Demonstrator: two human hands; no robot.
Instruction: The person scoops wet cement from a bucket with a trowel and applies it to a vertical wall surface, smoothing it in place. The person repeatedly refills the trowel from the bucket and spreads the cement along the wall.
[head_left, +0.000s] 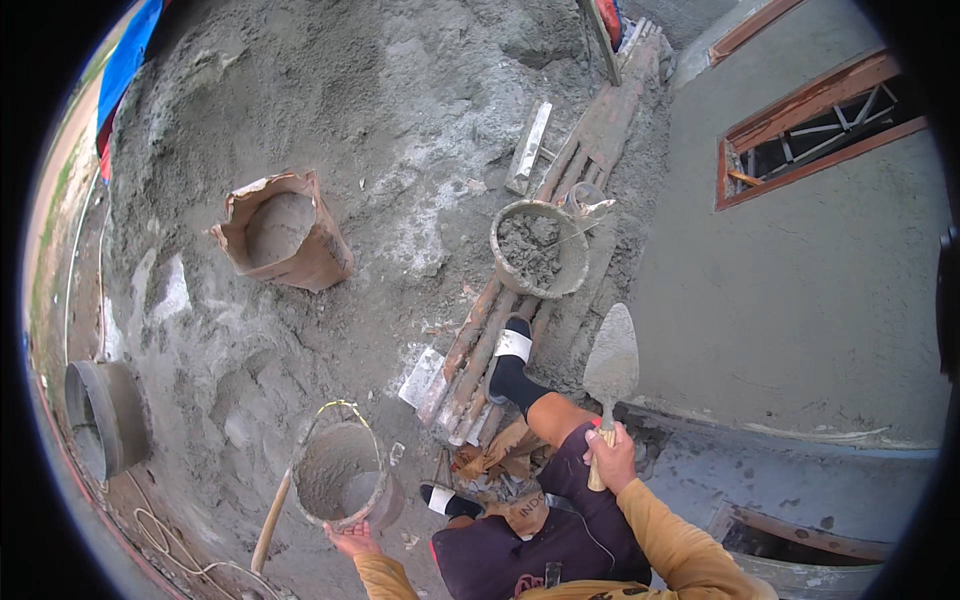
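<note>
My right hand point(612, 457) is closed round the wooden handle of a pointed trowel point(611, 360), whose blade points away from me over my leg. My left hand point(352, 536), low at the left, grips the near rim of a bucket point(340, 468) with some grey material inside and a wire handle over it. A long wooden handle point(270, 520) lies just left of that bucket. A round tub of lumpy mortar point(540, 250) rests on the wooden planks point(590, 150) beyond my foot, beside a small clear container.
An open paper sack of grey powder point(310, 250) stands on the rough ground. An upturned-sideways drum point(107, 420) and coiled cords are at the left. A plastered wall point(780, 310) with a wooden-framed opening rises at the right. Short boards lie beside the planks.
</note>
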